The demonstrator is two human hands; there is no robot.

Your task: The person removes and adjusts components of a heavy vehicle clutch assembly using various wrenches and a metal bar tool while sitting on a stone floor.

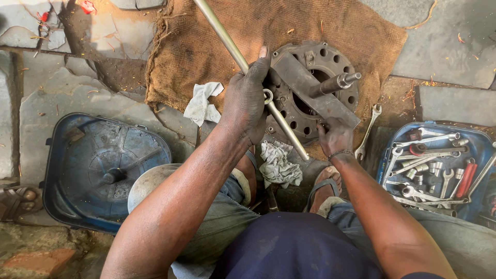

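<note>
Our left hand wraps the long steel rod over the clutch pressure plate. Right hand pinches the flat bar at that plate's near rim. Plate looks clamped, bolts unfinished, we judge.

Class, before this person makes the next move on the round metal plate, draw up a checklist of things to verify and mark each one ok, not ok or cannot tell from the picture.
1. Left hand grips the long metal rod: ok, the fingers wrap around it.
2. Right hand steadies the flat metal bar: ok, it presses on the bar's near end.
3. Round metal plate lies on the burlap sack, not bare stone: ok.
4. Shaft seated in the plate's centre: cannot tell, the bar hides its base.
5. Spanners in reach: ok, the blue tray is beside the right arm, one spanner by the plate.
</note>
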